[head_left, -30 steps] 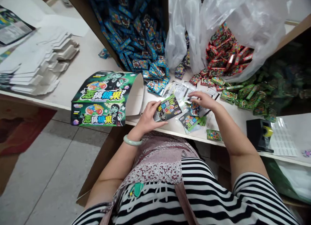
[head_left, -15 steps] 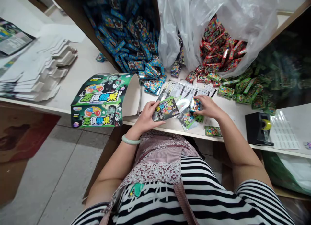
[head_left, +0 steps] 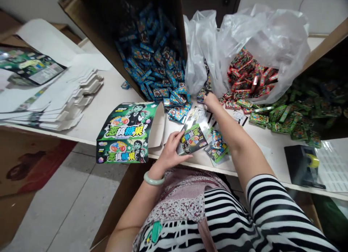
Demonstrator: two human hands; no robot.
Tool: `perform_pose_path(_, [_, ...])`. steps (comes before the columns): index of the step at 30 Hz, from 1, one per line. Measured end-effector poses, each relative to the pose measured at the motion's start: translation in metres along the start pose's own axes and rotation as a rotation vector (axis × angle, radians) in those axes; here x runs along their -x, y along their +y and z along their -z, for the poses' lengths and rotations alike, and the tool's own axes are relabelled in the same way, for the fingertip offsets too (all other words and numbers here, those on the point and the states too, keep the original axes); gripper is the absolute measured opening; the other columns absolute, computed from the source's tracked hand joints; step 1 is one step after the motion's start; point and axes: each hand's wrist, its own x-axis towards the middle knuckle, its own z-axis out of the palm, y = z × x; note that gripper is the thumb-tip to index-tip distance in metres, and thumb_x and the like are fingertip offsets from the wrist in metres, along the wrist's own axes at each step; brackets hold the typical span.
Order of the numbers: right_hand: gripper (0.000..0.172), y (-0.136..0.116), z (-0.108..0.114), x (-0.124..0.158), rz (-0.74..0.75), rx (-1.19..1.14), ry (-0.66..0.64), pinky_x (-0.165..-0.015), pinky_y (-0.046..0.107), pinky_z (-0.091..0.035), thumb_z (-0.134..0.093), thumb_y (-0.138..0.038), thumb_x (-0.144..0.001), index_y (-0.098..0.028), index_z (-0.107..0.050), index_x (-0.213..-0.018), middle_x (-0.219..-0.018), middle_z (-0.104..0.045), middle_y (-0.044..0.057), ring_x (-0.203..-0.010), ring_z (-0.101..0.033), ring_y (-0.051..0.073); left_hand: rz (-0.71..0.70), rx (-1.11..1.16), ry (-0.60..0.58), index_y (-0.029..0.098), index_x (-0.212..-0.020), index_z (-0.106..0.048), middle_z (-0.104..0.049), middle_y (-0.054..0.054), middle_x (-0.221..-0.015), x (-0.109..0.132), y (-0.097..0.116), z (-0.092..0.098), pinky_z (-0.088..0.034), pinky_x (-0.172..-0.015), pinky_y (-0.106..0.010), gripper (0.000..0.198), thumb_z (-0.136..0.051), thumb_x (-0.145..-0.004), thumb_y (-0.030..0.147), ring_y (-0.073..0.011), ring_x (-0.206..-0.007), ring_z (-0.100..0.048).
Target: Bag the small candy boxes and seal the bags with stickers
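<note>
My left hand (head_left: 174, 149) grips a black and green printed card (head_left: 193, 140) at its left edge, with the thumb toward me. Stretched far across the table, my right hand (head_left: 210, 100) is at the small purple candy boxes (head_left: 201, 96) by the mouth of a plastic bag. Its fingers point down and are mostly hidden, so any hold is unclear. Beneath my right forearm, a small blue candy box (head_left: 216, 140) lies on a second green printed card (head_left: 216, 156). Flat cards with white labels (head_left: 202, 116) lie behind the held card.
A large green candy display box (head_left: 123, 132) stands at left, beside stacked white cartons (head_left: 62, 99). Behind are heaps of blue boxes (head_left: 160, 70), red boxes (head_left: 250, 79) in a plastic bag (head_left: 268, 31), and green boxes (head_left: 288, 118). A tape dispenser (head_left: 301, 168) stands at right.
My right hand has left the blue candy box and reached away to the purple boxes. My left hand still holds the printed card. The camera view has shifted.
</note>
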Motion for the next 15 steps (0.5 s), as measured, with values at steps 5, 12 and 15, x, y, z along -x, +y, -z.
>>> perform_pose_path(5, [0.045,-0.007,-0.014,-0.027,-0.192,-0.073,0.030,-0.098,0.044,-0.051,-0.058,-0.040,-0.093,-0.005,-0.067,-0.121,-0.128,-0.067,0.029,-0.121,-0.066,0.035,-0.007,-0.015,0.001,0.030,-0.160,-0.023,-0.045,-0.014,-0.137,0.005,-0.006,0.002,-0.048,-0.111,-0.054,0.103,-0.082,-0.076,0.049,-0.0338,-0.129,-0.052])
perform_pose_path(12, [0.029,0.016,-0.002,-0.002,-0.116,-0.302,-0.011,-0.085,0.037,-0.058,-0.069,-0.027,-0.082,-0.012,-0.069,-0.106,-0.108,-0.075,0.015,-0.097,-0.072,0.025,-0.011,0.020,0.058,0.029,-0.157,-0.029,-0.045,-0.013,-0.135,0.006,-0.019,0.004,-0.048,-0.111,-0.054,0.098,-0.080,-0.077,0.055,-0.0326,-0.128,-0.052])
perform_pose_path(15, [0.030,0.030,0.005,0.031,-0.048,-0.435,-0.014,-0.077,0.033,-0.059,-0.064,-0.032,-0.086,-0.016,-0.066,-0.110,-0.106,-0.074,0.008,-0.086,-0.071,0.017,0.018,0.019,0.072,0.028,-0.156,-0.030,-0.045,-0.013,-0.136,0.007,-0.019,0.008,-0.046,-0.112,-0.054,0.098,-0.080,-0.076,0.055,-0.0331,-0.129,-0.051])
